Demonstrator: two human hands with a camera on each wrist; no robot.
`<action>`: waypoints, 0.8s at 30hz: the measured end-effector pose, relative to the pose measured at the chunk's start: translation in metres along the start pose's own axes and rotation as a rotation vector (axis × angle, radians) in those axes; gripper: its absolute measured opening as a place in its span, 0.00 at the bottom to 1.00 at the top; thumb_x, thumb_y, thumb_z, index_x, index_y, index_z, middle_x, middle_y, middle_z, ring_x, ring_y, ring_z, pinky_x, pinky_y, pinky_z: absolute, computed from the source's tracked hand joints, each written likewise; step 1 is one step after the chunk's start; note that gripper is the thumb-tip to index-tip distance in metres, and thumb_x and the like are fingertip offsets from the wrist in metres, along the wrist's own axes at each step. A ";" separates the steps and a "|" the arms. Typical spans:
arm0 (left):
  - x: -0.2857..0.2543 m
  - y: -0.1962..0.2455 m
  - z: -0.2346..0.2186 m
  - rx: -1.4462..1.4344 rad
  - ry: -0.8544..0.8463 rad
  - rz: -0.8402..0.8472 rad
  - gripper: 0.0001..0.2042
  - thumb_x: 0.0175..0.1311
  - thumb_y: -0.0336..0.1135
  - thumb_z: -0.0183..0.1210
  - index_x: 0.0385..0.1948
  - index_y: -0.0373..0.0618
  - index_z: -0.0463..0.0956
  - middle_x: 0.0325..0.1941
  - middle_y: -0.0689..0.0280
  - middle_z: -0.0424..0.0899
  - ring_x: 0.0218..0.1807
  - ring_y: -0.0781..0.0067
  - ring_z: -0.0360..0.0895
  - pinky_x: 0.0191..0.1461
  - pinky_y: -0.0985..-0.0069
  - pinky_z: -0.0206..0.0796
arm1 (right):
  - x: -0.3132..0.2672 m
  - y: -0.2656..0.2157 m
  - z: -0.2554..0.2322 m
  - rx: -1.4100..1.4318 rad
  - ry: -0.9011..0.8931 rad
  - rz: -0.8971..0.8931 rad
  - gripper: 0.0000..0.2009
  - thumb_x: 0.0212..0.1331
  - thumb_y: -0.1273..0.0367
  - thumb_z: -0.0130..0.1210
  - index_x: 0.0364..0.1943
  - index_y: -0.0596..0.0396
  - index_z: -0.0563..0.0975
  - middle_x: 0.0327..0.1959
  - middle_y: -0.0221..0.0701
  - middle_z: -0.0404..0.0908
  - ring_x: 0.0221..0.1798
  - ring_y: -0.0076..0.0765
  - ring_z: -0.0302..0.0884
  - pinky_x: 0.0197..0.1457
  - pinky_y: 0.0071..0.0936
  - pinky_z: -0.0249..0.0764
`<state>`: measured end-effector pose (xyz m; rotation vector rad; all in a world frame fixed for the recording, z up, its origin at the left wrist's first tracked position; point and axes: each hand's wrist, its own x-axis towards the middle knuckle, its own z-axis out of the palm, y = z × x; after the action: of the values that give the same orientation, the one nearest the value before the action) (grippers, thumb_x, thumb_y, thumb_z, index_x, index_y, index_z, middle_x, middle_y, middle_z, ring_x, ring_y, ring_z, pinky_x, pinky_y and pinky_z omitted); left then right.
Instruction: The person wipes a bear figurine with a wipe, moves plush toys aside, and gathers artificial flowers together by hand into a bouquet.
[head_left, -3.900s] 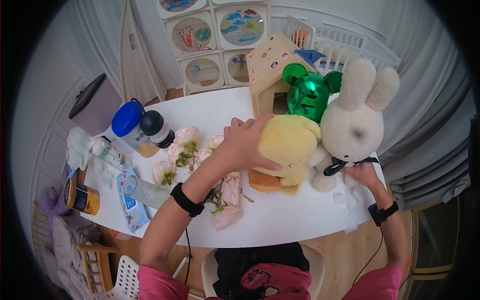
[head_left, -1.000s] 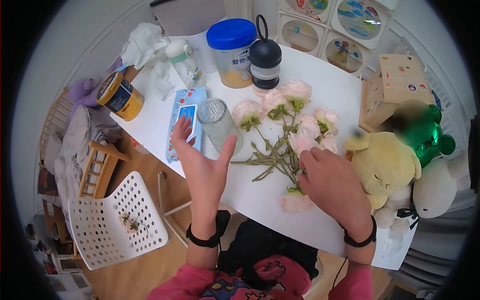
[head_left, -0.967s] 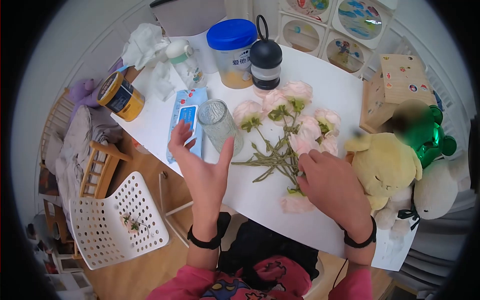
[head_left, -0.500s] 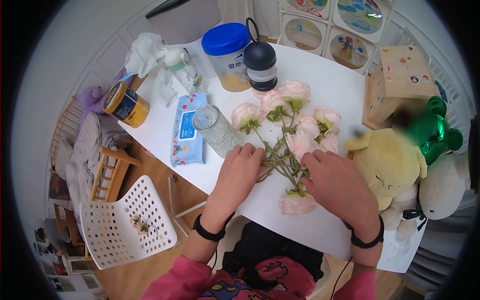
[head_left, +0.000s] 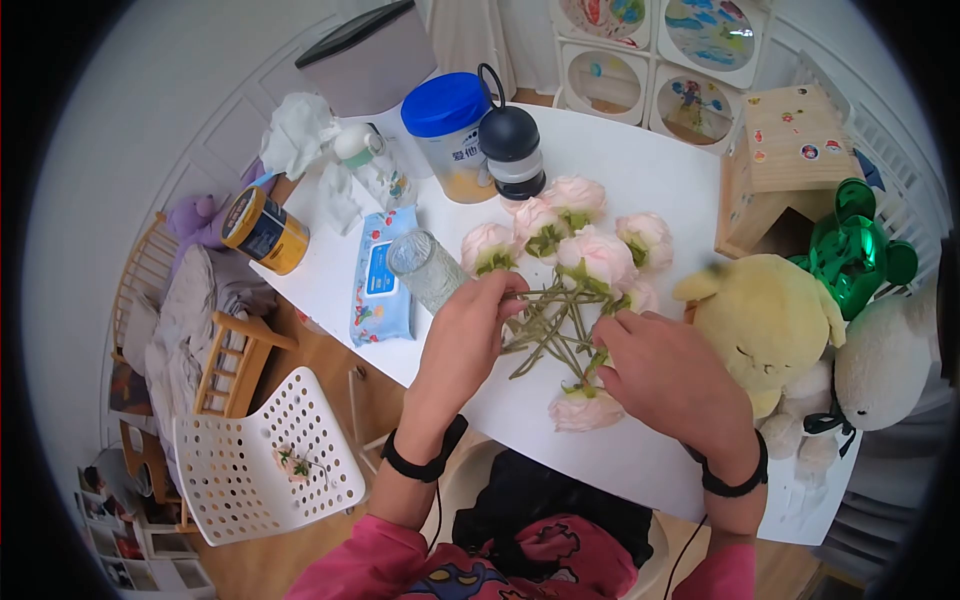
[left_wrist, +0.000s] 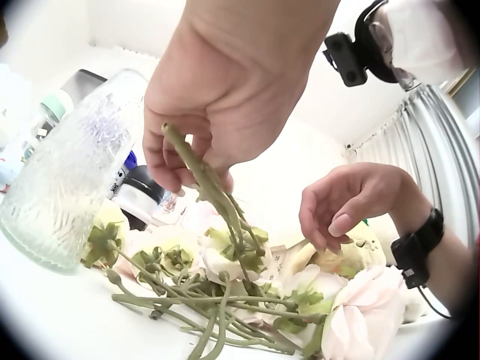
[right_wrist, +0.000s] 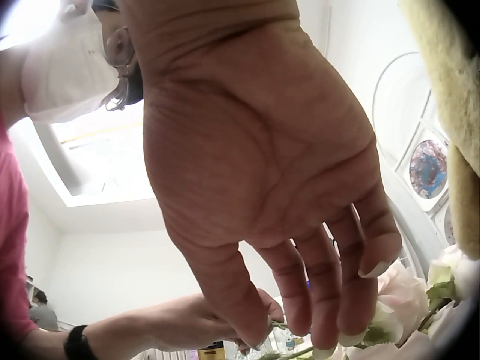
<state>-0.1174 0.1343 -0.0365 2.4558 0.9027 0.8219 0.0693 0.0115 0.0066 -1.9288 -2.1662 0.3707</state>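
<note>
Several pink artificial roses (head_left: 560, 215) lie in a tangle of green stems (head_left: 545, 335) on the white table (head_left: 640, 160). My left hand (head_left: 505, 295) pinches one stem (left_wrist: 206, 184) between thumb and fingers and holds it raised, its rose (head_left: 597, 258) lifted above the pile. In the left wrist view that hand (left_wrist: 187, 169) hangs over the stems beside the ribbed glass vase (left_wrist: 67, 187). My right hand (head_left: 612, 330) hovers over the stems with its fingers loosely extended and holds nothing; its fingertips (right_wrist: 360, 300) are near a rose (right_wrist: 397, 296). The vase (head_left: 425, 265) lies left of the roses.
A yellow plush (head_left: 765, 320), green metallic bear (head_left: 850, 250), white bunny (head_left: 885, 360) and wooden house (head_left: 790, 160) crowd the right side. Blue-lidded tub (head_left: 447, 125), black bottle (head_left: 512, 150), wipes pack (head_left: 382, 280) and yellow can (head_left: 262, 228) stand at the left. A white perforated chair (head_left: 265, 460) is below.
My left hand left the vase, went to the stems, pinched one and lifted it, raising a rose. The right hand stayed over the pile.
</note>
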 end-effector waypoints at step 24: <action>-0.012 0.025 -0.002 -0.146 -0.134 -0.214 0.08 0.62 0.34 0.61 0.36 0.39 0.75 0.24 0.61 0.81 0.25 0.71 0.79 0.31 0.75 0.69 | 0.045 0.018 0.038 0.228 0.436 0.331 0.11 0.58 0.70 0.52 0.24 0.64 0.78 0.21 0.47 0.78 0.29 0.55 0.78 0.37 0.44 0.73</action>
<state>-0.1147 0.1084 -0.0259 2.2136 0.9979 0.6181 0.0686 0.0566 -0.0358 -2.0083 -1.4747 0.2115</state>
